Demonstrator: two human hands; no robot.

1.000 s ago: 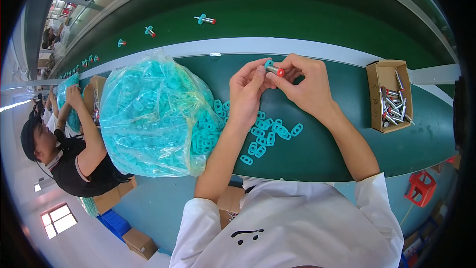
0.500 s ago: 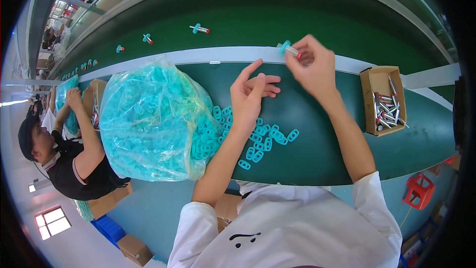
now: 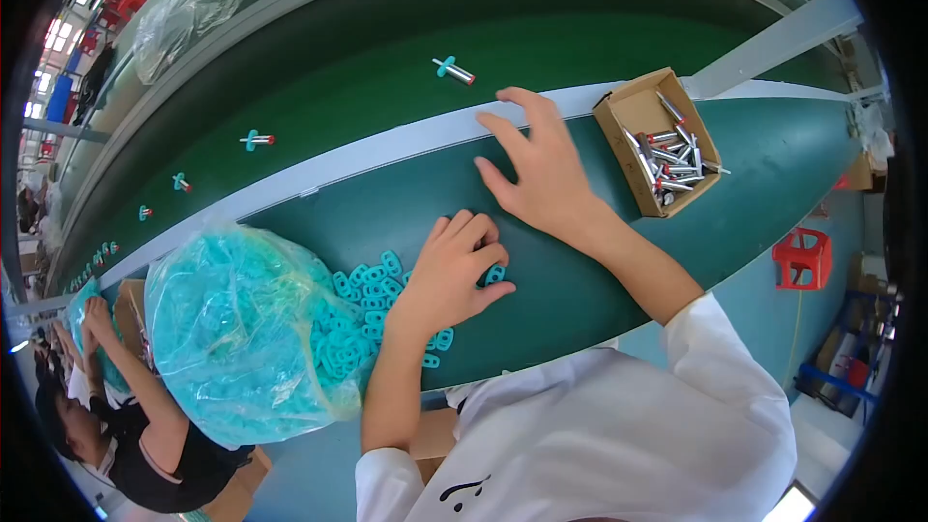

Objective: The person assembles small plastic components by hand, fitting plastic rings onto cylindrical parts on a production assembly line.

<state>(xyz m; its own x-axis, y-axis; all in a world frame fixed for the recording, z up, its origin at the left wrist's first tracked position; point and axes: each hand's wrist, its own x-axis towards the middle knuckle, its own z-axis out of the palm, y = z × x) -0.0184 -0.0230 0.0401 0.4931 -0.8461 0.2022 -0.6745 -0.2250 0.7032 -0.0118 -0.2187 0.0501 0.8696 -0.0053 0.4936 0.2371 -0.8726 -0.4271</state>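
My right hand (image 3: 536, 169) is held over the green table by the pale rail, fingers spread, with nothing in it. Beyond its fingertips, on the green belt (image 3: 348, 87), lies a silver metal tube with a red end and a teal oval plastic piece on it (image 3: 454, 71). Low over the table, my left hand (image 3: 449, 271) has bent fingers and its thumb apart. A loose teal oval piece (image 3: 495, 275) shows in the gap between thumb and forefinger. Beside that hand, loose teal pieces (image 3: 372, 285) spill from a big clear bag (image 3: 242, 329). The left palm's underside is hidden.
A cardboard box (image 3: 628, 150) of metal tubes stands right of my right hand. Several fitted tubes (image 3: 256, 140) are spaced along the belt to the left. Another person (image 3: 145, 425) works at the far left. A red stool (image 3: 802, 259) stands beyond the table.
My right hand has let go of the tube with its teal piece, which is now on the belt. My left hand has dropped toward the loose teal pieces. The view has swung right.
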